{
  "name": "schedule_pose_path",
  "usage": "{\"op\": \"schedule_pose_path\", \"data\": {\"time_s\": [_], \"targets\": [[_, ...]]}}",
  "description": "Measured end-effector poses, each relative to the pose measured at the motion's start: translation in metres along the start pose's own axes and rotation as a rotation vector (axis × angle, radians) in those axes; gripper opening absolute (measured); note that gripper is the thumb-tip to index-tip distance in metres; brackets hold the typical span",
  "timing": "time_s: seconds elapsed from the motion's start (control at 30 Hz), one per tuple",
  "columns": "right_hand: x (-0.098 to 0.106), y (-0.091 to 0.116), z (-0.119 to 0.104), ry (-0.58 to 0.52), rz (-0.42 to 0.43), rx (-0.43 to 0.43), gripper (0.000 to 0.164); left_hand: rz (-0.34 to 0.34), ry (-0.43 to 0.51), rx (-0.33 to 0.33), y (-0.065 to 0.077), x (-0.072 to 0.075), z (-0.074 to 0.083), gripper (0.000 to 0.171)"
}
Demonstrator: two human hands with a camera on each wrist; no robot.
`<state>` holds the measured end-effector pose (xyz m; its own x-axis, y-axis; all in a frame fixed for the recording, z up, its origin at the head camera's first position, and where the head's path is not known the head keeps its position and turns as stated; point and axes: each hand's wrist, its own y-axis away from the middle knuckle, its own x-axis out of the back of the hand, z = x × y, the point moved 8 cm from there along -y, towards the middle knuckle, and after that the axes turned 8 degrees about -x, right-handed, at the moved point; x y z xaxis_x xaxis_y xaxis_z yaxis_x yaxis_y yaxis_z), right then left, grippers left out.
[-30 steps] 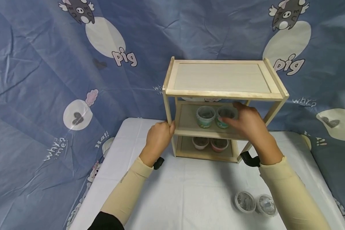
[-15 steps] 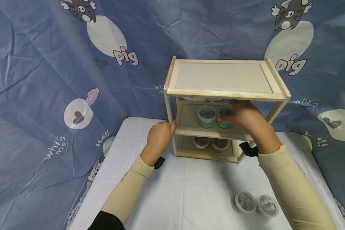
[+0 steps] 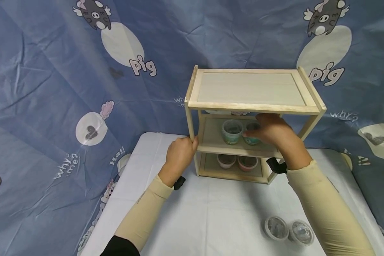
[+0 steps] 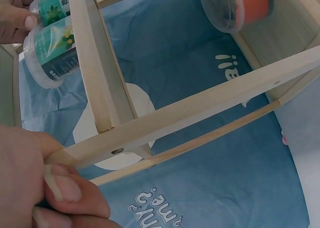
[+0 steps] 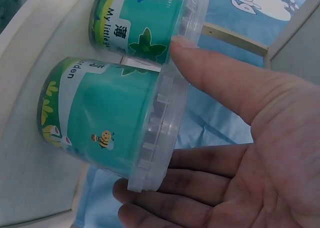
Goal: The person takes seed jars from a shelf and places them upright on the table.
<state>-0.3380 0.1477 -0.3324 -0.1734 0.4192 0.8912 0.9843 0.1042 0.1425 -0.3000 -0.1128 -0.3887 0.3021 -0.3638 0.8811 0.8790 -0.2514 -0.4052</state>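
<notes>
My left hand grips the front left post of a small three-tier wooden shelf. On the middle tier, two clear plastic cups with green labels stand side by side. My right hand reaches in under the top board around the right cup. In the right wrist view, its thumb lies at the lid on one side and its fingers at the lid's other side. Close to the thumb stands the left cup. Part of the right cup is hidden behind the thumb in the head view.
Two more cups, a whitish one and a reddish one, sit on the bottom tier. Near the front right of the white-covered table, two lidded clear cups stand beside my right forearm. A blue printed cloth hangs behind the shelf.
My right hand has shifted slightly left and farther around the right cup. The left hand keeps its grip on the post, and the cups stay in place.
</notes>
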Motion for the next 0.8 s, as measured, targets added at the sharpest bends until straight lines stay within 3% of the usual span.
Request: {"op": "schedule_pose_path", "data": {"time_s": [0.37, 0.57, 0.8], "targets": [[-0.0002, -0.0011, -0.0001, 0.002, 0.011, -0.008, 0.080, 0.000, 0.005, -0.006, 0.0002, -0.0007, 0.0002, 0.058], [-0.0002, 0.0010, 0.0009, -0.010, 0.046, 0.010, 0.067, 0.003, 0.003, -0.001, 0.0001, -0.0002, 0.0009, 0.059], [0.0007, 0.0020, 0.0020, -0.011, 0.054, 0.022, 0.073, 0.011, -0.010, -0.007, 0.0005, 0.0010, 0.0006, 0.059]]}}
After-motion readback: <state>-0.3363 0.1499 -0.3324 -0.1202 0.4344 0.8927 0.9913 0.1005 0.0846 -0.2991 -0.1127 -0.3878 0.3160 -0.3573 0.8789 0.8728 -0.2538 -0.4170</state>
